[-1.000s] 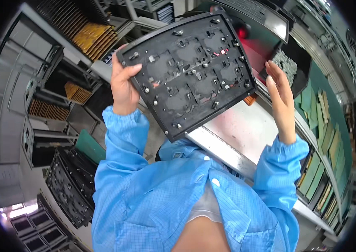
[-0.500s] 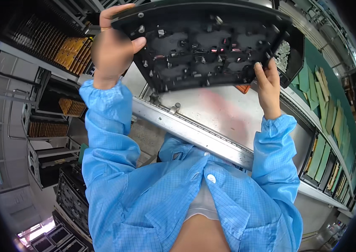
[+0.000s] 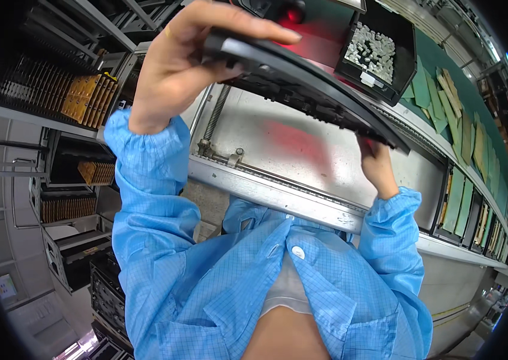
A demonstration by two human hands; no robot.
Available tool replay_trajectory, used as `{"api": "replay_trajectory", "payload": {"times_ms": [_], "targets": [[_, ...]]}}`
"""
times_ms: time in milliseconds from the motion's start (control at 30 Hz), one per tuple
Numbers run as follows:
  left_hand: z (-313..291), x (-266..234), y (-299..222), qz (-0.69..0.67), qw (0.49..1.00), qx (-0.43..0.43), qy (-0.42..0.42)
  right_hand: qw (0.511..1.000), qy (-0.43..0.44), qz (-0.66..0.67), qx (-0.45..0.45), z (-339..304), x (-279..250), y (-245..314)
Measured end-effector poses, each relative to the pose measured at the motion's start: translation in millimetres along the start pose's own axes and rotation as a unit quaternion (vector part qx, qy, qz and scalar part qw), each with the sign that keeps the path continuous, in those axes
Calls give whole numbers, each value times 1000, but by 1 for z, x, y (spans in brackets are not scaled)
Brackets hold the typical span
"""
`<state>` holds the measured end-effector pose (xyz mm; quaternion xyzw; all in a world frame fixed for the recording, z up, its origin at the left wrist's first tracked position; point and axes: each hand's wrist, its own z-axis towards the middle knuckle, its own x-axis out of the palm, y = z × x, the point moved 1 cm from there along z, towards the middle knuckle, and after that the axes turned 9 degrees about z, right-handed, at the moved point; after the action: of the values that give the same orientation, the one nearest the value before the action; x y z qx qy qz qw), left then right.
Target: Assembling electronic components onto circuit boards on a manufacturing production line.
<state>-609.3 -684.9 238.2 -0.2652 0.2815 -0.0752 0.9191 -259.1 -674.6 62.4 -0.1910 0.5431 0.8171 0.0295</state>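
Observation:
Both my hands hold a black fixture tray [image 3: 302, 81], a flat panel with small metal posts and clips on its underside. It is tilted and seen almost edge-on above the metal conveyor [image 3: 254, 135]. My left hand [image 3: 176, 69] grips its left end, thumb beneath and fingers over the top edge. Near the lower right end, my right hand [image 3: 377, 165] grasps the tray, its fingertips partly hidden behind it. Red light falls on the conveyor's bare metal surface under the tray.
A black bin [image 3: 380, 51] of small white parts stands beyond the conveyor. Green circuit board strips [image 3: 446, 111] lie on the right bench, with more in slotted racks. Racks of orange boards [image 3: 89, 99] stand at the left. The conveyor's front rail [image 3: 278, 186] runs close to my body.
The black tray has turned from showing its studded face to nearly edge-on, its right end dropping lower. The bin of white parts has come into fuller view.

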Motion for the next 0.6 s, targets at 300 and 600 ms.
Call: {"api": "replay_trajectory", "payload": {"times_ms": [300, 600], "targets": [[74, 63, -1, 80, 970, -69, 219, 991, 2, 137, 2, 4, -51, 86], [80, 126, 4, 172, 978, 100, 60, 978, -73, 173, -94, -5, -24, 114]]}}
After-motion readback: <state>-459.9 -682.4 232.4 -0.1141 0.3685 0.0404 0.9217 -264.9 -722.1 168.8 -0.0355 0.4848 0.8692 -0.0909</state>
